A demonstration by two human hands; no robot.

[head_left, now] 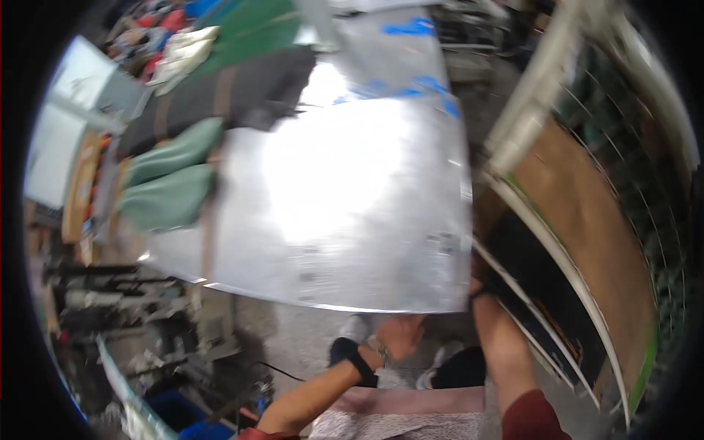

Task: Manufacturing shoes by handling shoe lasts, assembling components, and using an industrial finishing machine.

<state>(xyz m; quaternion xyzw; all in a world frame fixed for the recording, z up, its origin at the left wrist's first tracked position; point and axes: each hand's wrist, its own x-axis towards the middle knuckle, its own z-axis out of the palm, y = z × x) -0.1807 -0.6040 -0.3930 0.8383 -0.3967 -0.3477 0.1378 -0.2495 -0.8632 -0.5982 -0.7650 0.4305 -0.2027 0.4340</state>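
A large shiny metal sheet [242, 191] lies flat in front of me, with bright glare over its middle. My left hand [401, 336] is at its near edge, close to the right corner. The fingertips go out of sight at that edge, so their grip is unclear. By the sheet's right edge is my right hand [477, 282], mostly hidden and blurred; its fingers do not show. A pair of green gloves [172, 180] rests on the left part of the sheet. Beyond them a dark cloth [257, 88] is spread out.
Blue tape marks [411, 28] dot the far part of the metal surface. To the right stands a pale metal frame [528, 110] beside brown and black panels [579, 191]. Cluttered equipment [139, 315] fills the lower left. A thin black cable [282, 371] shows near my left forearm.
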